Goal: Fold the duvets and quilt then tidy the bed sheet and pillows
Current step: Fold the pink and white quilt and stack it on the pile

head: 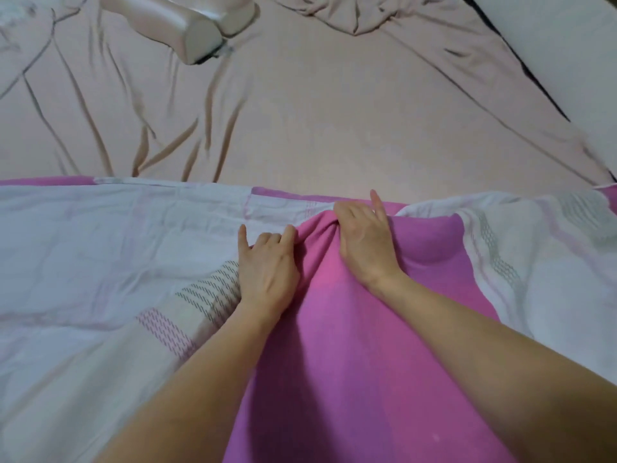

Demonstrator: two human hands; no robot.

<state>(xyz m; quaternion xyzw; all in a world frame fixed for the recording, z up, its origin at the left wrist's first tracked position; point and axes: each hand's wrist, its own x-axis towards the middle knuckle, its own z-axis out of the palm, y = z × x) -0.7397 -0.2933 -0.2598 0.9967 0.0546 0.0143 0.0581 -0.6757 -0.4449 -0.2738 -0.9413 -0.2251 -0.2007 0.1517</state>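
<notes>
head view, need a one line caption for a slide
Both hands, left hand and right hand, bunch the pink-and-white duvet at its edge on a wrinkled pale pink bed sheet.

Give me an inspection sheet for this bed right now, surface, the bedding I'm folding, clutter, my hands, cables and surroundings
Surface: pink bed sheet, heavily wrinkled on the left, smoother in the middle.
Job's things: white patterned duvet spread across the near edge, its purple-pink side showing in the middle; shiny pink pillow at the far left; bunched pink fabric at the far right.
Clutter: nothing seen.
Hands: left hand and right hand both grip the gathered purple-pink cloth at the duvet's far edge, side by side.
Cables: nothing seen.
Surroundings: pale surface beyond the dark bed edge at upper right.
</notes>
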